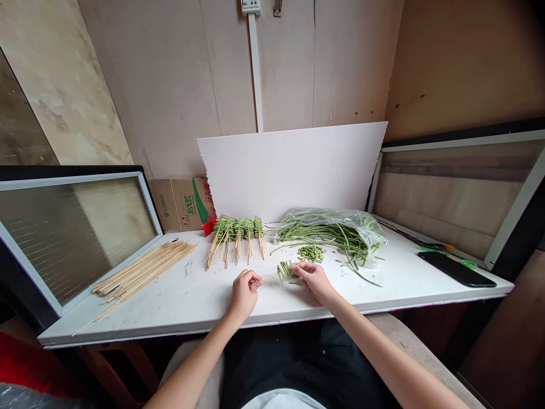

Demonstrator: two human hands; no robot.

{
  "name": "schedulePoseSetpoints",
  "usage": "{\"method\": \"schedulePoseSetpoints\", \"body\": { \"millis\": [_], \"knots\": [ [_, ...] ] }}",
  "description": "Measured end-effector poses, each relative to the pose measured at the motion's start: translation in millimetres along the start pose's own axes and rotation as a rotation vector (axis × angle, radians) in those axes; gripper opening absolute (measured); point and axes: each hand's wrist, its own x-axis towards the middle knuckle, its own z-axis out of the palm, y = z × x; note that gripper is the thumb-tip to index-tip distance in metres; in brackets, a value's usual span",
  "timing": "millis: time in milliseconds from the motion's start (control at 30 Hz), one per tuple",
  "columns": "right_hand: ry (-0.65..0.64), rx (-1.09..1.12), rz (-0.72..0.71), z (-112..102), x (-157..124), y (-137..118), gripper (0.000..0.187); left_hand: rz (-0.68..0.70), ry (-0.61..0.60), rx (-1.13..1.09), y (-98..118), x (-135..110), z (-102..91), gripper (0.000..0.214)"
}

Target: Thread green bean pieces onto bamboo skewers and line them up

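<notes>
My right hand (314,278) is closed at the fingertips on a row of cut green bean pieces (284,270), held just above the table. Whether a skewer runs through the row is too fine to make out. My left hand (246,292) is to the left, its fingers curled and pinched together; what they hold, if anything, I cannot make out. Beyond my right hand lies a small pile of cut bean pieces (311,253). Farther left, several finished bean skewers (238,229) are stacked with their bare sticks toward me.
Loose bamboo skewers (145,270) lie on the white table (179,304) at left. A clear plastic bag of long green beans (332,233) rests behind my right hand. A black phone (456,269) lies at right. A white board (293,170) and cardboard box (181,204) stand behind.
</notes>
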Motion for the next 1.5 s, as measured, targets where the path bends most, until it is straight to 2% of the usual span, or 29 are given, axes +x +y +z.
{"method": "schedulePoseSetpoints", "body": {
  "millis": [267, 433, 533, 633, 767, 833, 933, 1033, 1100, 1167, 1300, 1500],
  "knots": [
    [-0.048, -0.115, -0.011, -18.1, 2.2, -10.5, 0.042, -0.044, 0.009, 0.017, -9.9, 4.1, 1.6, 0.010],
    [-0.058, -0.190, -0.044, -16.2, 0.8, -12.2, 0.044, -0.063, 0.001, 0.004, -12.9, 3.7, 3.9, 0.009],
    [-0.110, -0.422, -0.191, -19.2, -0.8, -20.7, 0.040, -0.087, 0.005, -0.006, -16.7, 5.1, 5.1, 0.009],
    [-0.237, -0.681, -0.395, -28.4, -0.9, -27.9, 0.027, -0.112, 0.008, -0.014, -20.0, 6.3, 6.1, 0.010],
    [-0.300, -0.781, -0.480, -37.2, 2.5, -25.1, 0.021, -0.134, -0.005, -0.011, -21.4, 6.8, 6.3, 0.011],
    [-0.266, -0.774, -0.470, -38.9, 5.1, -20.1, 0.024, -0.146, -0.008, -0.007, -20.9, 6.9, 5.6, 0.011],
    [-0.148, -0.701, -0.384, -42.7, 9.9, -13.0, 0.034, -0.162, -0.014, -0.003, -18.8, 6.8, 4.2, 0.012],
    [0.027, -0.485, -0.262, -49.9, 15.4, -8.6, 0.045, -0.174, -0.035, 0.011, -15.5, 5.9, 3.0, 0.014],
    [0.101, -0.320, -0.196, -54.8, 18.2, -7.3, 0.053, -0.178, -0.050, 0.021, -13.1, 5.0, 2.6, 0.015],
    [0.094, -0.200, -0.141, -58.0, 19.5, -7.0, 0.055, -0.175, -0.063, 0.025, -10.9, 4.4, 2.5, 0.015],
    [-0.003, -0.061, -0.066, -57.7, 19.1, -7.7, 0.052, -0.168, -0.078, 0.021, -7.6, 4.4, 2.2, 0.014],
    [-0.105, -0.038, -0.017, -53.7, 18.0, -9.0, 0.050, -0.148, -0.089, 0.035, -5.4, 4.2, 2.2, 0.011]
  ]
}}
